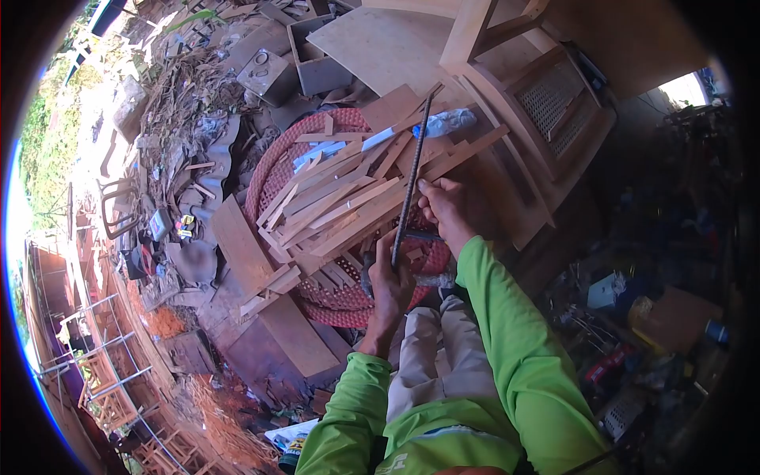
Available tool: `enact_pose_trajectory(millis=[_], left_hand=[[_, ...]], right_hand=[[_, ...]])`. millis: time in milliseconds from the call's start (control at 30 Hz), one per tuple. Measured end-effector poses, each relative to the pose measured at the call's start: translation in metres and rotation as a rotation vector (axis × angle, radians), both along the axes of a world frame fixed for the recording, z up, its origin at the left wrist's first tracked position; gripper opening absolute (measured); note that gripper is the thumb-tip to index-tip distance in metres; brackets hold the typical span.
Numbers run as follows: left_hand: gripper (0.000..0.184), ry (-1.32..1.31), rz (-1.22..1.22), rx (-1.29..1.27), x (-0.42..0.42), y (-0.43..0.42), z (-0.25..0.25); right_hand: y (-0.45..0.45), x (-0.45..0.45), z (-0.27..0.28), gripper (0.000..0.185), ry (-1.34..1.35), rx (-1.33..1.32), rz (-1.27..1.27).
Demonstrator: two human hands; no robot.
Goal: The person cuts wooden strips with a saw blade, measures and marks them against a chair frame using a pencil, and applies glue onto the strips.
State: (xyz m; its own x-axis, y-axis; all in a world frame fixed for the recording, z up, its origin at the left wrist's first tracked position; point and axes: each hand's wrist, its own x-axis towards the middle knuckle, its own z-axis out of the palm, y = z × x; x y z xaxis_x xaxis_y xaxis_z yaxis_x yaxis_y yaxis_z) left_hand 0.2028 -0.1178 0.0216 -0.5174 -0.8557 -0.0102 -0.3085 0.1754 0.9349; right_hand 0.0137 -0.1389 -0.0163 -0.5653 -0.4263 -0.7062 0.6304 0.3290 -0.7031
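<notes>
A dark ribbed metal rod [412, 170] stands slanted in front of me, its far end over the wood pile. My left hand [389, 285] is closed around the rod's near end. To the right of the rod, my right hand [448, 209] has curled fingers, with thumb and forefinger pinched close to it. Whether anything sits in that pinch, or whether it touches the rod, I cannot tell. Under the rod, many thin wooden strips [340, 202] lie heaped on a red woven round surface [265, 170]. A blue-and-clear plastic bottle or wrap [453, 123] rests at the heap's far side.
A wooden frame with a woven cane panel [554, 107] stands at the upper right beside a pale plywood sheet [380, 47]. Boards [297, 332] lie at the near left of the heap. Scrap and a grey metal box [267, 77] fill the left; dark clutter covers the right.
</notes>
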Motion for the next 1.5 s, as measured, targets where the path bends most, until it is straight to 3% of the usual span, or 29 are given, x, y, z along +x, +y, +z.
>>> enact_pose_trajectory(millis=[33, 100, 233, 300, 400, 533, 600, 700, 733, 800, 967, 1033, 1100, 1167, 1267, 1367, 1500], left_hand=[[0.047, 0.001, -0.002, 0.003, -0.002, 0.001, 0.001], [0.019, 0.032, 0.054, 0.016, -0.005, 0.004, 0.003], [0.020, 0.023, 0.050, 0.019, 0.003, 0.010, -0.005], [0.044, 0.008, 0.008, -0.021, 0.023, 0.021, -0.012], [0.042, -0.098, 0.027, 0.037, 0.058, 0.045, -0.012], [0.043, -0.098, 0.027, 0.084, 0.035, 0.029, -0.012], [0.023, 0.003, 0.045, -0.031, 0.009, 0.012, -0.016], [0.022, 0.043, 0.060, 0.017, 0.012, 0.021, -0.002], [0.022, 0.043, 0.062, 0.018, 0.027, 0.032, -0.005], [0.040, -0.009, 0.056, 0.067, 0.058, 0.051, -0.008], [0.038, -0.038, 0.042, 0.081, 0.015, 0.018, -0.010], [0.016, 0.032, 0.071, 0.031, -0.005, 0.006, -0.008], [0.016, -0.037, 0.066, 0.042, 0.018, 0.023, -0.005], [0.033, -0.009, 0.079, 0.008, 0.053, 0.049, -0.022], [0.033, -0.037, 0.079, 0.002, 0.070, 0.062, -0.016], [0.033, -0.050, 0.041, 0.012, 0.011, 0.016, -0.018], [0.034, 0.034, 0.051, 0.001, 0.021, 0.029, -0.019]], right_hand=[[0.000, 0.000, 0.000, 0.024, -0.005, -0.006, -0.002], [0.001, -0.001, -0.002, 0.024, -0.009, -0.007, -0.005], [0.001, 0.000, -0.006, 0.024, -0.011, -0.019, -0.009], [0.002, -0.001, -0.007, 0.024, -0.004, -0.021, 0.001], [0.001, -0.001, -0.008, 0.024, -0.003, -0.038, 0.002], [0.002, 0.000, -0.008, 0.025, -0.002, -0.032, 0.003], [0.003, -0.002, -0.009, 0.024, 0.001, -0.026, 0.007], [0.002, -0.001, -0.012, 0.024, -0.005, -0.026, 0.013], [0.003, -0.002, -0.012, 0.024, -0.011, -0.031, 0.015], [0.001, -0.001, -0.008, 0.024, 0.005, -0.034, 0.014], [0.001, 0.000, -0.006, 0.028, 0.008, -0.030, -0.024], [0.001, 0.000, -0.010, 0.024, 0.018, -0.014, -0.002], [0.001, 0.003, -0.012, 0.024, 0.009, -0.009, 0.008], [0.000, -0.001, -0.009, 0.024, 0.005, -0.006, 0.008], [0.005, 0.005, -0.008, 0.025, 0.025, 0.010, 0.017], [0.001, 0.000, -0.009, 0.025, 0.026, -0.013, 0.018], [0.008, 0.001, -0.012, 0.026, -0.015, -0.036, 0.023]])
